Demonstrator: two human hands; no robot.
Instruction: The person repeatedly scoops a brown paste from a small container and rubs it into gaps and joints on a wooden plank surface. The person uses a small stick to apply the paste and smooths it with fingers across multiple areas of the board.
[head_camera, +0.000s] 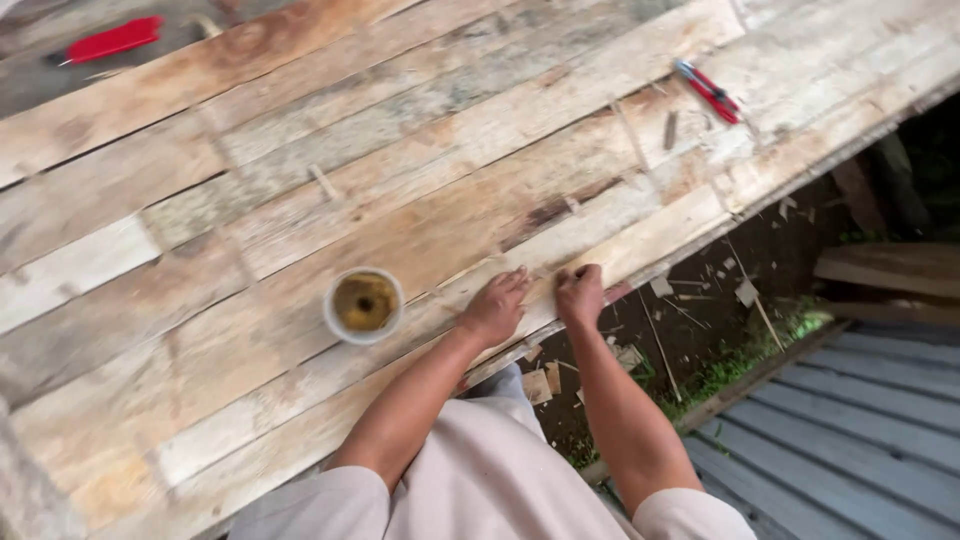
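The left hand (493, 308) lies palm down on the near edge of the desk (200, 330), fingers slightly spread and flat on the wood, its grip open and holding nothing that shows. Just beside it the right hand (580, 293) has its fingers curled at the same edge, the grip closed, apparently pinching something small against the plank; what that is cannot be made out, and it may be a thin wooden sliver (541, 276) that runs between the two hands. Such a sliver looks light, stiff and brittle, likely to snap if bent, so it would best be pinched close to where it rests on the board. Near the left hand stands a white cup (364, 304) with a brownish liquid or residue inside; its contents are hard to judge from above. Further out, a red-handled tool (709, 91) lies on the planks towards the far right, and another red tool (112, 40) sits at the far left corner, blurred. Wood chips (700, 290) litter the ground below the desk edge, and the person's body is cut off by the frame.
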